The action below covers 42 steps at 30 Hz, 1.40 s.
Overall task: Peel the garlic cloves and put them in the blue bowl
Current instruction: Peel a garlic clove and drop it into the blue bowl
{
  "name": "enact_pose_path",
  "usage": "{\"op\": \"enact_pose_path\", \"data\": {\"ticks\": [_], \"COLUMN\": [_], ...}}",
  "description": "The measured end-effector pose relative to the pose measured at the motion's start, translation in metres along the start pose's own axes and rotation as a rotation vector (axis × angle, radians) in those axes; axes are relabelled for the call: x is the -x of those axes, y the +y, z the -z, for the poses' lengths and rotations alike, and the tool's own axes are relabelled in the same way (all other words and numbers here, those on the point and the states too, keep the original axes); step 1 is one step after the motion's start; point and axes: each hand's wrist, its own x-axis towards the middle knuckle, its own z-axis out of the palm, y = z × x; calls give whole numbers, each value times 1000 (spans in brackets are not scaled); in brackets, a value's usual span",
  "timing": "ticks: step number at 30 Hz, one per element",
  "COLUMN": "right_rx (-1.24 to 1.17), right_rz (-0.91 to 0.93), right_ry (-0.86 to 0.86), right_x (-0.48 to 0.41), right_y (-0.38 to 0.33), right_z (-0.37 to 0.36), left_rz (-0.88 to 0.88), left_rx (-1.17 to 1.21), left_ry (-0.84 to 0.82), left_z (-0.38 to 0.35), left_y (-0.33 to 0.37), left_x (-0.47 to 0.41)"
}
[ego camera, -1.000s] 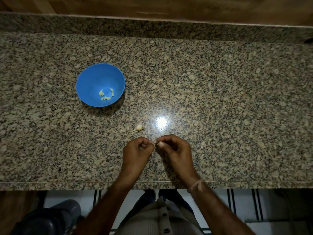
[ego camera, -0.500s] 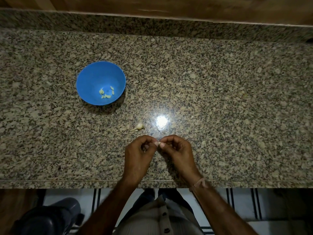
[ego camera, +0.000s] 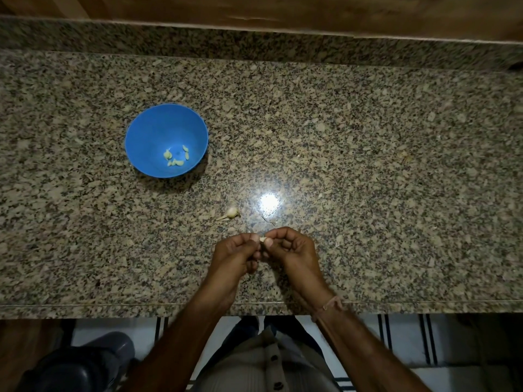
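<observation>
A small pale garlic clove (ego camera: 263,239) is pinched between the fingertips of my left hand (ego camera: 236,256) and my right hand (ego camera: 291,250), just above the counter near its front edge. Most of the clove is hidden by my fingers. The blue bowl (ego camera: 158,128) stands to the upper left of my hands and holds several peeled cloves (ego camera: 176,158) at its bottom. Another unpeeled garlic piece (ego camera: 230,213) with a short stem lies on the counter just beyond my hands.
The speckled granite counter (ego camera: 368,165) runs wide to both sides, with a raised granite ledge (ego camera: 254,41) at the back. A bright light glare (ego camera: 268,201) sits near a thin scrap of peel (ego camera: 267,219). The counter's front edge (ego camera: 113,305) lies under my wrists.
My hands stay together on the clove, with small finger shifts. The view has shifted slightly.
</observation>
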Motion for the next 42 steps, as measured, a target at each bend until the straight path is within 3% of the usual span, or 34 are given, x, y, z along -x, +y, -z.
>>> {"op": "enact_pose_path", "data": {"ticks": [5,8,19,26,30,36,42], "right_rx": [-121,16,-63,194,246,98,-14], "right_rz": [-114,-26,-4,148,227,139,77], "right_ry": [26,30,-41,-24,-94,-91,-18], "right_x": [1,1,5,3,3,1,-1], "right_y": [0,-5,-13,-8,-11,-10,-7], "right_z": [-6,-1,-7,-6,0,-1,-1], "left_rz": [-252,-318,-25,30,3,-14,-287], "left_rx": [-247,-334,93,121,42,-19,-154], "left_ry": [96,147,18,20,42,29,140], "left_z": [-8,-4,-2,-2,0,-3,-10], "left_y": [-9,-6,8,6,6,8,5], "left_x": [3,3,8,8,7,8,12]}}
